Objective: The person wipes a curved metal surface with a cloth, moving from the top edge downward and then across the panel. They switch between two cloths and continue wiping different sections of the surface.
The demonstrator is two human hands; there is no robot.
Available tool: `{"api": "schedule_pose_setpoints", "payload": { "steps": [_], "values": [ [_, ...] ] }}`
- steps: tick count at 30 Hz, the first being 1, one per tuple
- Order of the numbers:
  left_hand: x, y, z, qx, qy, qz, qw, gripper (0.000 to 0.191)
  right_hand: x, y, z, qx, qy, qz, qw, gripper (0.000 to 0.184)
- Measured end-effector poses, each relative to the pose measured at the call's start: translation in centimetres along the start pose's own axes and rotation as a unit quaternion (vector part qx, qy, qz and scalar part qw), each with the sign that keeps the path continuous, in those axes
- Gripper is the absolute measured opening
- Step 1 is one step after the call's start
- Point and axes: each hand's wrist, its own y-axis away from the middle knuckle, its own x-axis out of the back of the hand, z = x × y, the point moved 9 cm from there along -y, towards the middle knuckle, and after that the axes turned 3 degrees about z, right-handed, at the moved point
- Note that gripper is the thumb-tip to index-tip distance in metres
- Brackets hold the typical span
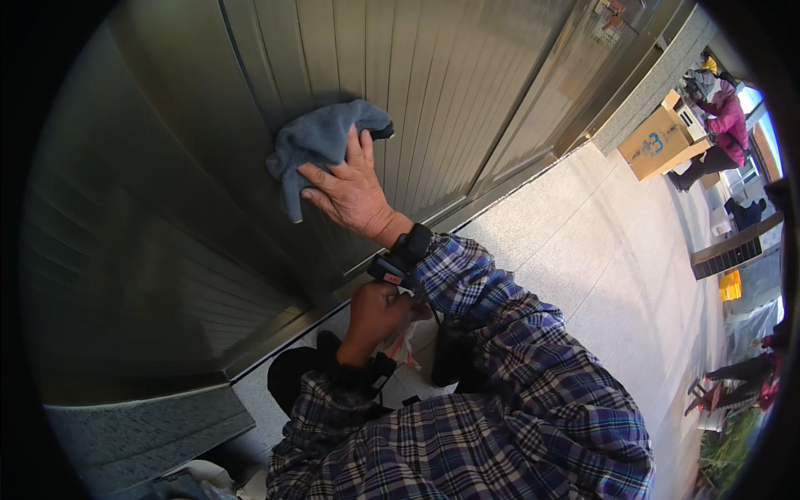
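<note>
My right hand presses a blue-grey cloth against a ribbed metal door, fingers spread over its lower edge. A dark edge of the cloth shows beyond the fingertips. Below the right wrist, my left hand is curled, and a crumpled white and red piece that looks like plastic hangs from it. Part of that piece is hidden by the fingers. Black bands with small devices sit on both wrists, the right one close above the left hand.
A stone step borders the door at lower left. Pale floor tiles stretch rightward. There, a person in a pink jacket stands by an open cardboard box. Farther down are a yellow container and another person's legs.
</note>
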Motion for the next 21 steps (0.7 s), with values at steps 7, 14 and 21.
{"api": "schedule_pose_setpoints", "payload": {
  "steps": [7, 14, 21],
  "values": [
    [1.1, 0.3, 1.5, -0.086, -0.016, 0.039, 0.995, 0.028, 2.5, 0.7, 8.3, -0.007, 0.107, 0.013, 0.994, 0.035],
    [1.8, 0.8, 2.5, -0.08, -0.038, 0.041, 0.995, 0.026, 8.2, 8.9, 28.2, -0.524, -0.17, 0.237, 0.801, 0.064],
    [1.2, 0.7, 1.9, -0.057, -0.051, 0.021, 0.997, 0.025, 6.4, 5.0, 22.8, -0.451, -0.193, 0.197, 0.849, 0.058]
  ]
}}
